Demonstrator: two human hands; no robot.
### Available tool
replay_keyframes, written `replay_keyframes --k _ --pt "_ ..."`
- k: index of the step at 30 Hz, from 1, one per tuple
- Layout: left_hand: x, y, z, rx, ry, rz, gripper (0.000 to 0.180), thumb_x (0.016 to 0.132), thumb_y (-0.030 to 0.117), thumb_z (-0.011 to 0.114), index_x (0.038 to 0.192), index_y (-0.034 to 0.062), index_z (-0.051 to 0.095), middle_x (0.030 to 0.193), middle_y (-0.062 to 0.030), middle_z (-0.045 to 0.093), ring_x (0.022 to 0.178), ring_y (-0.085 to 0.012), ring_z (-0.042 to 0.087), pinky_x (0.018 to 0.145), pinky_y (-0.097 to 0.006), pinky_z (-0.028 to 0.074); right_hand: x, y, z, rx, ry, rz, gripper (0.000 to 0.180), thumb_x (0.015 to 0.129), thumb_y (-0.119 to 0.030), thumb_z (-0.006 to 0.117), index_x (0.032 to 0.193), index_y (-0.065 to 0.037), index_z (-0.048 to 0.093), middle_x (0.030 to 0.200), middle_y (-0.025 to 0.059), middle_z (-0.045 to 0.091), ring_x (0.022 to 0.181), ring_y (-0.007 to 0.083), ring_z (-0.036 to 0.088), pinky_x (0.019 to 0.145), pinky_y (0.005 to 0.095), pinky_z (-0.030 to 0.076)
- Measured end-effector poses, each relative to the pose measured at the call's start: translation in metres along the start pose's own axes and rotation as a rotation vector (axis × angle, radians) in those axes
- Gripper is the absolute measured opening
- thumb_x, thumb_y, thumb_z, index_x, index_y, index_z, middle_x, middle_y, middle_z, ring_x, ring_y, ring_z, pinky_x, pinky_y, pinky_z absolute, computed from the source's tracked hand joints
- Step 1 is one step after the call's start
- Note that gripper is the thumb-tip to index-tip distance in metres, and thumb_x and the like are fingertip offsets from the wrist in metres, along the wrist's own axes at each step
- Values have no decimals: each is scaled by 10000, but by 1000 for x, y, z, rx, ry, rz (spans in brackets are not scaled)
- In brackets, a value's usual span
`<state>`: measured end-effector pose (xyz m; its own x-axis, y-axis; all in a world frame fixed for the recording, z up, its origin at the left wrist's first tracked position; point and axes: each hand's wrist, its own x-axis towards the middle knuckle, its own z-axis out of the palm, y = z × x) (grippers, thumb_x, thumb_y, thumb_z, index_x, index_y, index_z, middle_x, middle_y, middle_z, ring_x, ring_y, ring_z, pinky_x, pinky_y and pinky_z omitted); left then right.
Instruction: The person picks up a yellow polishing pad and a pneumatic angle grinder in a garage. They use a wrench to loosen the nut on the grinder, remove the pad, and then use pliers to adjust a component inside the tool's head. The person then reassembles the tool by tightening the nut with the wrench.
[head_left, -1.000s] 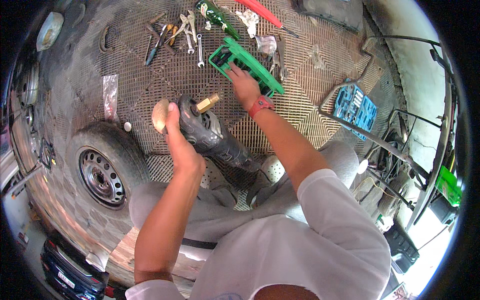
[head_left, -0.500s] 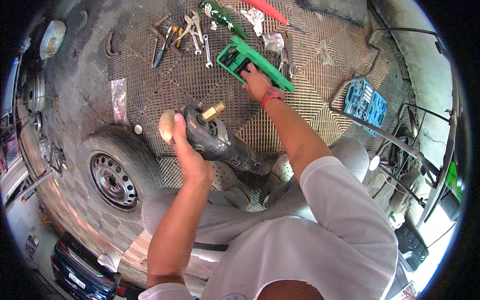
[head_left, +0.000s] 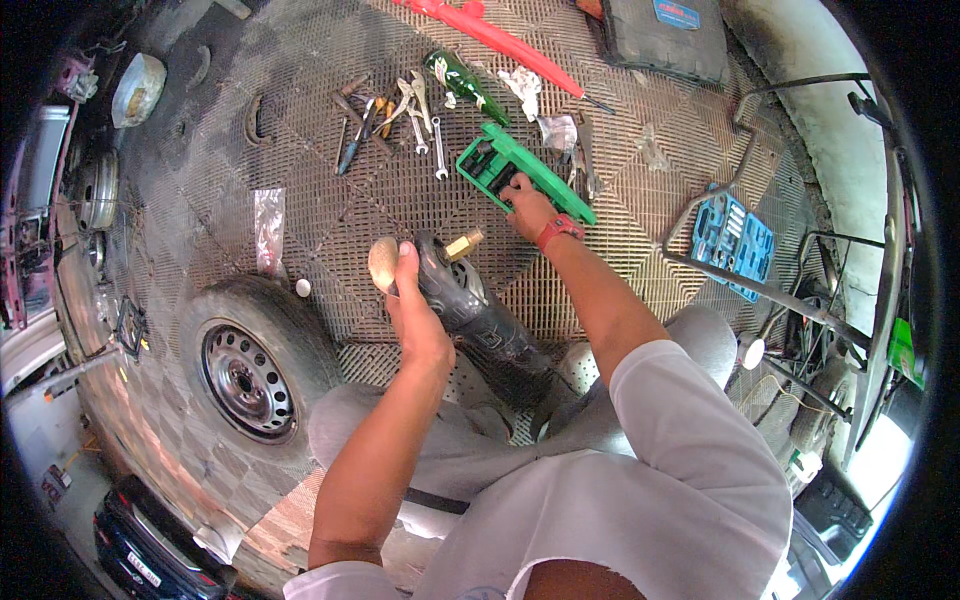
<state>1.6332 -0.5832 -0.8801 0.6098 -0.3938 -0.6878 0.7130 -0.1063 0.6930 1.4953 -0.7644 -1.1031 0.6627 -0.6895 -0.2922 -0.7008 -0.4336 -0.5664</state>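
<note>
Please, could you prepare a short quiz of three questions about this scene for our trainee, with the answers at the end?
1. The right hand reaches into: A) the blue socket case; B) the green socket case; C) a trouser pocket.
2. True or false: the green glass bottle lies higher in the picture than the green socket case.
3. Which power tool does the left hand hold?

Key: 1. B. 2. True. 3. The angle grinder.
</note>
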Motion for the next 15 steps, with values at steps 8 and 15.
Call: replay_keyframes --k 8,15 --pt "-8 2 -5 -1 -17 -24 548 968 525 669 1263 72 582 1136 -35 592 1032 -164 582 942 -347 494 5 -13 8 106 109 155 334 785 -109 855 1058 -39 676 1336 171 510 1056 416 662 915 505 557" --pt "-10 1 -6 -3 -48 6 537 971 517 668 1252 66 590 1109 -35 593 1022 -164 575 939 -352 489 16 7 24 -24 189 182 377 739 -107 874 1065 -56 692 1346 205 541 1029 416 678 920 517 561"
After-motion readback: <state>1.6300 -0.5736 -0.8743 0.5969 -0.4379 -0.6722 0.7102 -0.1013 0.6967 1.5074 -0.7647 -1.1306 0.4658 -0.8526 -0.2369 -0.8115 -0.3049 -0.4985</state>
